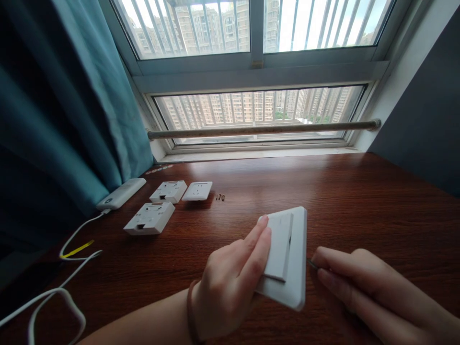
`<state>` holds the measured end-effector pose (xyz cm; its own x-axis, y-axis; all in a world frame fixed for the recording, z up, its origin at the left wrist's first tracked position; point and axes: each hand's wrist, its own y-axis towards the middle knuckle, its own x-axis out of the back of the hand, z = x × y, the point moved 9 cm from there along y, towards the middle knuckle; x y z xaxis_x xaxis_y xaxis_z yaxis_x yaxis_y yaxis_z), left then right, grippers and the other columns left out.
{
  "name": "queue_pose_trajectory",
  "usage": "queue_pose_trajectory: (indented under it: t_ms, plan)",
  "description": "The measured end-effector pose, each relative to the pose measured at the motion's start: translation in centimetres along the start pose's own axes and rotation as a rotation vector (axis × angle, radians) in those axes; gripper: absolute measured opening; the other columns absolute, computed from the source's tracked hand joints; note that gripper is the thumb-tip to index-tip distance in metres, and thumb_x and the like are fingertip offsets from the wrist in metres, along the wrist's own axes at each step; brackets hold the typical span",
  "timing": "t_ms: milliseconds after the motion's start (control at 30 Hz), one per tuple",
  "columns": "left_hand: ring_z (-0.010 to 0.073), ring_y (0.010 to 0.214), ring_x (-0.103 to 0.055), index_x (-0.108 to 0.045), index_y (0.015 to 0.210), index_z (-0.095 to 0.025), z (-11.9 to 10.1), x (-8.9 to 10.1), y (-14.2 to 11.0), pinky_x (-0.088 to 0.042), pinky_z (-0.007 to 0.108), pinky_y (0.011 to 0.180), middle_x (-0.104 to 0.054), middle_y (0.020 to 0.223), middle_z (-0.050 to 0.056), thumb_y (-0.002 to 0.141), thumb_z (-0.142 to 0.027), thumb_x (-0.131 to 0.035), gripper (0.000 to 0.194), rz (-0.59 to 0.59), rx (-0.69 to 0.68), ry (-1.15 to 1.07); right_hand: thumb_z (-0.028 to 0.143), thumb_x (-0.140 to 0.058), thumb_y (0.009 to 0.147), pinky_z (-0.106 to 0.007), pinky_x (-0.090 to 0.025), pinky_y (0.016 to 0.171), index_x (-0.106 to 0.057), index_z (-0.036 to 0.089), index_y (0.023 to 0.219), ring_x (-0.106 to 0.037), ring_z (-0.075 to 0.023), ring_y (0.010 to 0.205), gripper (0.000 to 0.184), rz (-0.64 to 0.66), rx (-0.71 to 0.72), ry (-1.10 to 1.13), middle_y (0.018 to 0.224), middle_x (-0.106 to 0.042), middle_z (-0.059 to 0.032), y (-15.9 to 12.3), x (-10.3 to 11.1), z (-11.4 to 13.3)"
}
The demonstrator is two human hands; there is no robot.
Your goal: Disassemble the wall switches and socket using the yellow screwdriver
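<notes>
My left hand (230,278) grips a white wall switch (296,258), its fingers lying over the rocker and its thumb hidden behind the plate. The switch is held up at a tilt above the table, and its rocker stands slightly proud of the frame on one side. Close to the plate's right edge, my right hand (366,292) is closed in a pinch. A thin dark metal piece (312,264) pokes out of that pinch towards the edge; it is too small to tell its kind, or whether it touches the plate.
Two white mounting boxes (158,223) and a white socket panel (197,191) lie at the left of the wooden table (341,191). Several small screws (220,197) sit beside the panel. A white power bank (122,192), a white cable (74,235) and a yellow strip (79,248) are farther left.
</notes>
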<state>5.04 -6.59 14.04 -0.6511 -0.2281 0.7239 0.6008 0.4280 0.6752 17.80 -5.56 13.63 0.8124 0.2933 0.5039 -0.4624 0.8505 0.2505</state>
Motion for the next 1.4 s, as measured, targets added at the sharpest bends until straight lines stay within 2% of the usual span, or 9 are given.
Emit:
queue_pose_trajectory:
  t_ms: [67, 167, 267, 400, 500, 633, 800, 1167, 1400]
  plan:
    - [0.0277, 0.115, -0.044, -0.032, 0.131, -0.014, 0.9, 0.3, 0.3, -0.043, 0.037, 0.092, -0.037, 0.133, 0.017, 0.078, -0.021, -0.051, 0.057, -0.066, 0.114, -0.096, 0.038, -0.035, 0.088, -0.017, -0.035, 0.032, -0.053, 0.022, 0.072, -0.044, -0.0087, 0.034, 0.029, 0.069, 0.073, 0.063, 0.044, -0.048, 0.0013, 0.5, -0.7, 0.6]
    - [0.0271, 0.116, -0.042, -0.043, 0.122, -0.024, 2.9, 0.9, 0.1, -0.045, 0.034, 0.088, -0.038, 0.130, 0.010, 0.067, -0.021, -0.066, 0.059, -0.246, 0.357, -0.317, 0.034, -0.033, 0.089, -0.017, -0.036, 0.036, -0.045, 0.023, 0.072, -0.046, -0.0096, 0.038, 0.023, 0.033, 0.138, 0.103, 0.046, -0.049, 0.0015, 0.9, -1.0, 0.9]
    - [0.0243, 0.106, -0.048, -0.040, 0.120, -0.027, 4.7, 0.4, -0.6, -0.048, 0.031, 0.080, -0.045, 0.121, 0.008, 0.051, -0.026, -0.077, 0.078, -0.418, 0.574, -0.608, 0.026, -0.031, 0.090, -0.017, -0.037, 0.040, -0.040, 0.023, 0.073, -0.045, -0.0089, 0.040, 0.019, -0.001, 0.167, 0.105, 0.049, -0.048, 0.0022, 0.9, -1.5, 0.9]
    - [0.0208, 0.096, -0.053, -0.038, 0.117, -0.028, 6.0, -0.6, -1.2, -0.048, 0.027, 0.074, -0.050, 0.114, 0.006, 0.043, -0.024, -0.080, 0.085, -0.596, 0.729, -0.919, 0.022, -0.027, 0.090, -0.018, -0.034, 0.041, -0.039, 0.021, 0.076, -0.039, -0.0080, 0.041, 0.018, 0.021, 0.112, 0.120, 0.051, -0.045, 0.0033, 0.6, -2.6, 0.0]
    - [0.0178, 0.091, -0.056, -0.040, 0.113, -0.027, 6.6, -2.3, -1.0, -0.048, 0.025, 0.072, -0.052, 0.113, 0.005, 0.047, -0.014, -0.078, 0.077, -0.587, 0.819, -1.110, 0.021, -0.026, 0.090, -0.019, -0.033, 0.042, -0.041, 0.020, 0.080, -0.038, -0.0077, 0.041, 0.018, 0.026, 0.074, 0.155, 0.051, -0.044, 0.0037, 0.8, -3.1, -0.9]
    - [0.0171, 0.092, -0.056, -0.049, 0.100, -0.021, 6.7, -5.4, -0.6, -0.044, 0.027, 0.080, -0.057, 0.103, 0.004, 0.061, -0.014, -0.070, 0.045, -0.519, 0.919, -1.377, 0.022, -0.030, 0.089, -0.019, -0.032, 0.042, -0.042, 0.019, 0.076, -0.039, -0.0074, 0.040, 0.018, -0.041, -0.019, 0.145, 0.048, -0.045, 0.0045, 1.8, -2.8, -3.1]
    - [0.0159, 0.098, -0.055, -0.043, 0.106, -0.030, 6.3, -8.0, 0.0, -0.042, 0.034, 0.086, -0.052, 0.115, 0.000, 0.070, -0.009, -0.061, 0.046, -0.532, 0.995, -1.650, 0.019, -0.032, 0.087, -0.020, -0.033, 0.044, -0.042, 0.019, 0.072, -0.041, -0.0081, 0.040, 0.018, -0.082, -0.061, 0.097, 0.047, -0.045, 0.0048, 3.1, -2.7, -4.9]
    - [0.0159, 0.092, -0.057, -0.057, 0.096, -0.018, 8.1, -9.3, 2.1, -0.040, 0.030, 0.088, -0.064, 0.090, 0.002, 0.063, -0.005, -0.065, 0.036, -0.318, 0.906, -1.637, 0.014, -0.034, 0.084, -0.020, -0.034, 0.045, -0.042, 0.019, 0.072, -0.043, -0.0081, 0.040, 0.015, -0.147, -0.068, 0.085, 0.046, -0.047, 0.0057, 3.4, -2.2, -5.6]
    - [0.0167, 0.082, -0.058, -0.049, 0.091, -0.018, 9.2, -9.4, 0.5, -0.045, 0.030, 0.075, -0.061, 0.088, 0.002, 0.056, -0.010, -0.071, 0.042, -0.456, 0.910, -1.270, 0.029, -0.035, 0.089, -0.018, -0.030, 0.039, -0.040, 0.018, 0.066, -0.037, -0.0060, 0.038, 0.026, -0.191, -0.192, 0.345, 0.046, -0.044, 0.0053, 2.5, -3.9, -7.4]
